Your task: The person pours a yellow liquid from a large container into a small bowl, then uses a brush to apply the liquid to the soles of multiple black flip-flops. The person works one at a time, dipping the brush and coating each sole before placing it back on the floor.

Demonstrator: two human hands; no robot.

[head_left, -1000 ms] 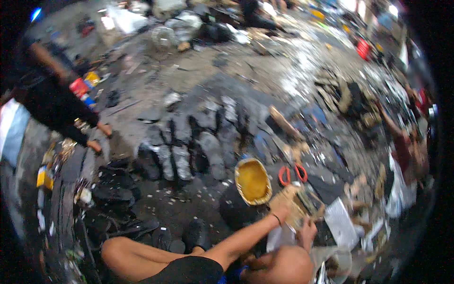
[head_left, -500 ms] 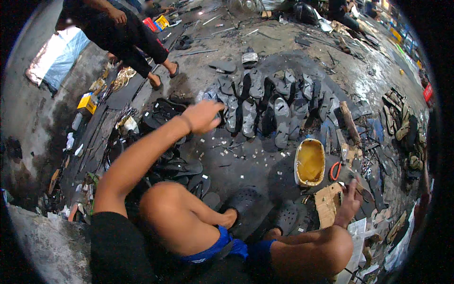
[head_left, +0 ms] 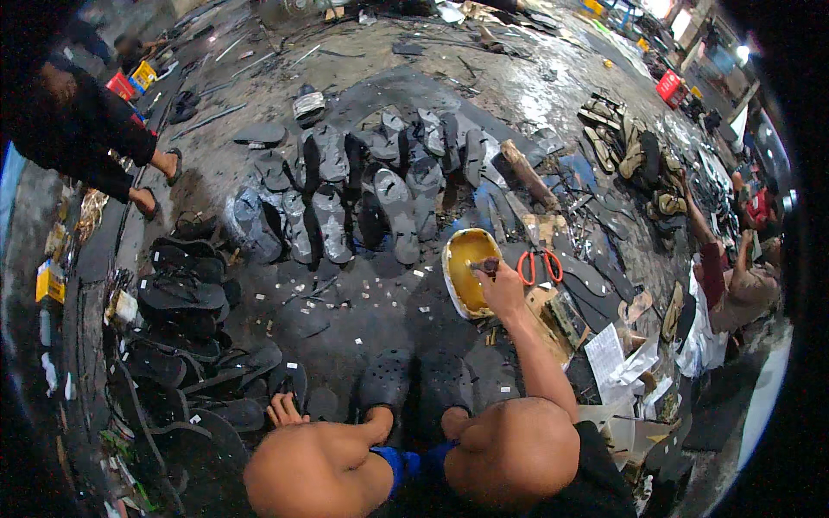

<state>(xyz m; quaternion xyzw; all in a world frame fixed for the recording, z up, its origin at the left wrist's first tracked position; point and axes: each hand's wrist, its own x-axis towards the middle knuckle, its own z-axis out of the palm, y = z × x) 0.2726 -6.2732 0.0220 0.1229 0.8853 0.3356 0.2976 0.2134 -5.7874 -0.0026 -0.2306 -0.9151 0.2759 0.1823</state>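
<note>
My right hand (head_left: 503,292) is closed on a small dark brush-like thing (head_left: 486,266), its exact kind hard to make out. It is held over the oblong pale tub (head_left: 449,281) of thick yellow liquid. Beside my left knee, my left hand (head_left: 286,409) has its fingers apart, next to a black sandal (head_left: 288,377) with a small white tag; whether it touches the sandal I cannot tell. Grey-smeared soles (head_left: 331,223) lie in rows beyond the tub. Scissors with orange-red handles (head_left: 523,268) rest right of the tub.
Black sandals (head_left: 183,292) are piled at the left. A wooden stick (head_left: 528,175), cardboard (head_left: 546,324) and papers (head_left: 611,356) lie at the right, with tan sandals (head_left: 639,147) farther off. A person (head_left: 104,129) stands at far left; another person (head_left: 734,285) is at far right.
The view has turned right. My left hand has drawn back from the grey soles to beside my left knee. My right hand has moved to the tub, now holding the dark brush-like thing.
</note>
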